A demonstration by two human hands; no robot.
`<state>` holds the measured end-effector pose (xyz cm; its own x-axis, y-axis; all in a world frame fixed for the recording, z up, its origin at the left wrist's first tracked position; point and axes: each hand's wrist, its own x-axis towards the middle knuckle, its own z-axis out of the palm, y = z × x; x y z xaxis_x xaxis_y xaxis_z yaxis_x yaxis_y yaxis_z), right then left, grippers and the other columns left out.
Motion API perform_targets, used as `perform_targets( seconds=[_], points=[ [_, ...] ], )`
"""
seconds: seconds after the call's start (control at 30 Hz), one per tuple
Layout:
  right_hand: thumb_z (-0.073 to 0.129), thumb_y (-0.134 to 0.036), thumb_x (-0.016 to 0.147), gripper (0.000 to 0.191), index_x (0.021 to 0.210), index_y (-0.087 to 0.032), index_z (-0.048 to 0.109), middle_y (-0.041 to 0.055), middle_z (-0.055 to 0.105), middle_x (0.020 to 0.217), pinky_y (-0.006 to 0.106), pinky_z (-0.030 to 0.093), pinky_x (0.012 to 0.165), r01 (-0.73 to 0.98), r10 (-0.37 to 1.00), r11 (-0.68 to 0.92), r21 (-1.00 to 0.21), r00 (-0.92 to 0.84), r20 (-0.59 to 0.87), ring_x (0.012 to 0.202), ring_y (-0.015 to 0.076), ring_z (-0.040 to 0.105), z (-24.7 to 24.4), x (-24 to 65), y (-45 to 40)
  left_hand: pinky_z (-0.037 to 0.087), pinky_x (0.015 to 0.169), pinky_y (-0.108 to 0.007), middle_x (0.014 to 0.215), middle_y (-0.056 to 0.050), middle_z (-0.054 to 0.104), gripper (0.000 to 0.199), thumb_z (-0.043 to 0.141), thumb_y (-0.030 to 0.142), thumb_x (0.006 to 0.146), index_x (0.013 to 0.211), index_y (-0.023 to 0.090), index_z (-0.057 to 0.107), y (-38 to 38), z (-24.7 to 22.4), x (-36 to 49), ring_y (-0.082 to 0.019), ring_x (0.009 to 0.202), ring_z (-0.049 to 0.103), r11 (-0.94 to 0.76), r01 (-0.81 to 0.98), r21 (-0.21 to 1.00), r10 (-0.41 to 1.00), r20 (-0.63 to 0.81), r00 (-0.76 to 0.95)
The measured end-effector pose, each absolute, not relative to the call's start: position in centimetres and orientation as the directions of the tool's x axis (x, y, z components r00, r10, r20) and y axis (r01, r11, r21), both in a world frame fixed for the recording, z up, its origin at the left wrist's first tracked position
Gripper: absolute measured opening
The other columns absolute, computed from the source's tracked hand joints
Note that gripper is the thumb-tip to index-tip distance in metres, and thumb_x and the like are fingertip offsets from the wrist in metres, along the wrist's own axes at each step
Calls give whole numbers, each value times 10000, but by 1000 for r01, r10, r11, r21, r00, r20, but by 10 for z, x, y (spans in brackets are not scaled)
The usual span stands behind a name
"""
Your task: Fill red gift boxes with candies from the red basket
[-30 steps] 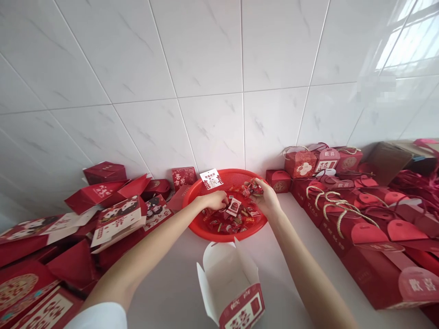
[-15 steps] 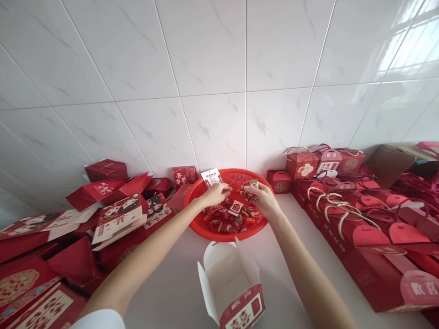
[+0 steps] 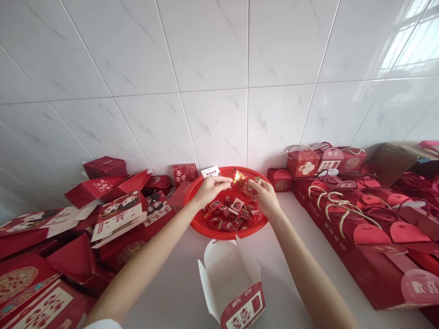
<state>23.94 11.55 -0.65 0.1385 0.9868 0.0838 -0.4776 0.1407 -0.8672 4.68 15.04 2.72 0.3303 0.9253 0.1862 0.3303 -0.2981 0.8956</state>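
Observation:
A red plastic basket (image 3: 192, 218) holds a pile of small wrapped candies (image 3: 229, 218). Over its far half, my left hand (image 3: 210, 191) is closed in a pinch at the edge of a shiny red-and-gold wrapped candy (image 3: 237, 176). My right hand (image 3: 266, 197) faces it from the other side, thumb and fingers closed on wrapped candies (image 3: 253, 186) that are partly covered by the fingers. Nearer to me stands a red and white gift box (image 3: 226, 274), its flaps up and its white inside showing.
Red boxes, some with open flaps (image 3: 118, 214), are heaped at the left. Rows of closed red boxes (image 3: 329, 228) with rope handles line the right side. A white printed card (image 3: 210, 172) leans at the basket's back rim. Behind everything rises a tiled wall (image 3: 212, 123).
A shiny gold-and-red candy now shows between the hands, higher than the pile. My left hand has shifted slightly left and up. My right hand has shifted slightly and still grips candies.

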Motion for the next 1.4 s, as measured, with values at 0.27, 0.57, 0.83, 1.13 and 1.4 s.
perform_targets(
  seconds=[0.27, 0.57, 0.83, 1.13, 1.4],
  points=[
    [909, -406, 567, 346, 760, -198, 711, -4, 729, 764, 252, 560, 598, -557, 995, 99, -825, 32, 98, 706, 165, 678, 4, 240, 108, 493, 1029, -399, 1135, -85, 755, 287, 704, 321, 783, 1009, 144, 720, 146, 30, 54, -251, 1095, 672, -318, 218, 923, 903, 225, 365],
    [892, -310, 571, 303, 701, -204, 639, -42, 687, 647, 236, 545, 513, -648, 950, 194, -737, 313, -25, 578, 126, 631, -5, 247, 119, 543, 869, -315, 1042, -72, 750, 325, 632, 234, 844, 1162, 168, 654, 146, 16, 70, -214, 954, 711, -261, 372, 891, 784, -29, 620],
    [880, -304, 570, 311, 693, -203, 613, -42, 665, 627, 225, 520, 489, -645, 932, 221, -732, 360, -36, 558, 124, 620, -8, 246, 122, 524, 803, -282, 1190, -32, 735, 398, 719, 91, 599, 949, 263, 798, 164, 2, 76, -281, 1035, 674, -595, 682, 425, 573, -370, 731],
    [868, -310, 602, 294, 688, -199, 609, -44, 659, 630, 222, 514, 499, -648, 934, 207, -733, 354, -49, 552, 113, 612, -8, 245, 123, 523, 631, -258, 827, -5, 780, 317, 712, 188, 629, 918, 263, 821, 162, 15, 57, -222, 723, 693, -449, 763, 465, 393, -664, 636],
    [885, -331, 534, 340, 659, -195, 600, -39, 657, 613, 219, 507, 468, -644, 929, 210, -735, 365, -54, 541, 117, 609, -5, 241, 122, 507, 777, -275, 978, -43, 766, 456, 625, 158, 715, 1143, 244, 756, 175, 13, 68, -248, 923, 683, -442, 759, 478, 654, -407, 637]
  ],
)
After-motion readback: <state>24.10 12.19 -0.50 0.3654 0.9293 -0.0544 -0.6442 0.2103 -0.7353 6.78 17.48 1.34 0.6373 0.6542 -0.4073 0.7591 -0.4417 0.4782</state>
